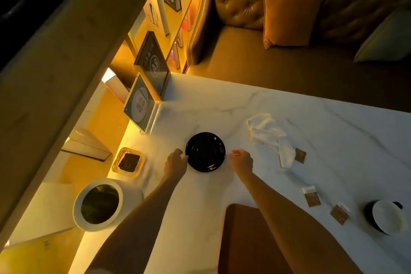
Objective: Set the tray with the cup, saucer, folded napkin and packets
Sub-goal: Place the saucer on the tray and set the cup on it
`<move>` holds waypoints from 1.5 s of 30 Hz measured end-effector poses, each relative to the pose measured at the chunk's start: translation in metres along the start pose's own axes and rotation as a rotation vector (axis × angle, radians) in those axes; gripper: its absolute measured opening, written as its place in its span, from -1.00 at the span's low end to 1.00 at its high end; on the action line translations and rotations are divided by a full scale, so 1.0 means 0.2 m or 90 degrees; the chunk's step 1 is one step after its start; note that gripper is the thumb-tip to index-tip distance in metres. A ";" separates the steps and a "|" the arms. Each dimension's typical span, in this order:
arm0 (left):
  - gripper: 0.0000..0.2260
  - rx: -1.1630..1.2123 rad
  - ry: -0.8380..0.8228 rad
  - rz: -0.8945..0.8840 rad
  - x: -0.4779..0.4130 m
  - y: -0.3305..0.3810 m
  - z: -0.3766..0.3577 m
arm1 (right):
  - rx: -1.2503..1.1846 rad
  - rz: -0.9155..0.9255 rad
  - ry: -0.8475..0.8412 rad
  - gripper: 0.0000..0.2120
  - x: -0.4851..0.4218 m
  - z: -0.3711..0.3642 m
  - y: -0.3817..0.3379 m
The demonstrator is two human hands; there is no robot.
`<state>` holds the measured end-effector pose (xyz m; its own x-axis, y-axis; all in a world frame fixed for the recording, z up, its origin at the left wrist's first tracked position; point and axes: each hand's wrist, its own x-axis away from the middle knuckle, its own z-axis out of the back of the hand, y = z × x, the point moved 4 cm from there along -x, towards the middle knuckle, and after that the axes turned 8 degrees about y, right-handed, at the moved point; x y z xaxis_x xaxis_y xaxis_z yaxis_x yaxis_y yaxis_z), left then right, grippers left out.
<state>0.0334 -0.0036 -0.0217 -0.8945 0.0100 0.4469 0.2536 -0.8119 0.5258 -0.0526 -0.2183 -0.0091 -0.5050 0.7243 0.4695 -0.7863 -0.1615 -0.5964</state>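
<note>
surface: white marble table (pixel 311 122)
room: lit bookshelf (pixel 155 18) along its left edge, tufted leather sofa (pixel 255 35) past the far edge
saucer (pixel 205 152): black, glossy, mid-table, nearer the left edge
left hand (pixel 175 163): fingers curled on the saucer's left rim
right hand (pixel 241 161): curled just beside the right rim; can't tell if it grasps

A black saucer (pixel 205 151) lies in the middle of the white marble table (pixel 333 131); the left hand (pixel 175 163) holds its left rim with curled fingers; the right hand (pixel 241 160), fingers curled, sits just beside its right rim; a crumpled napkin (pixel 268 135) lies toward the far edge; brown packets (pixel 311 198) lie scattered between the napkin and the cup (pixel 387 217) at the right edge; a brown tray (pixel 251 242) rests at the near edge.
</note>
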 end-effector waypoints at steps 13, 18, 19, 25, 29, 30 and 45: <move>-0.78 0.217 -0.074 0.149 -0.26 -0.06 -0.16 | 0.008 -0.050 -0.018 -0.81 -0.19 -0.25 0.02; -0.81 0.230 -0.053 0.164 -0.28 -0.08 -0.18 | 0.014 -0.057 -0.027 -0.78 -0.22 -0.26 0.03; -0.82 0.229 -0.053 0.165 -0.28 -0.07 -0.17 | 0.016 -0.060 -0.027 -0.77 -0.22 -0.26 0.03; -0.86 0.229 -0.061 0.179 -0.17 -0.09 -0.14 | 0.008 -0.030 -0.038 -0.84 -0.13 -0.20 0.08; -0.87 0.272 -0.086 0.158 0.05 -0.07 -0.15 | -0.019 -0.001 -0.032 -0.85 0.02 -0.04 0.21; -0.88 0.275 -0.091 0.149 0.13 -0.07 -0.17 | -0.022 0.004 -0.028 -0.84 0.07 0.00 0.27; -0.87 0.200 -0.234 0.180 1.18 -0.24 -0.69 | -0.146 -0.250 -0.030 -0.73 0.70 0.50 1.38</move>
<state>-0.2406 -0.0429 -0.0414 -0.6035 0.0653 0.7947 0.6123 -0.6005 0.5143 -0.3754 -0.2293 -0.0425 -0.2037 0.6689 0.7149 -0.8251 0.2758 -0.4931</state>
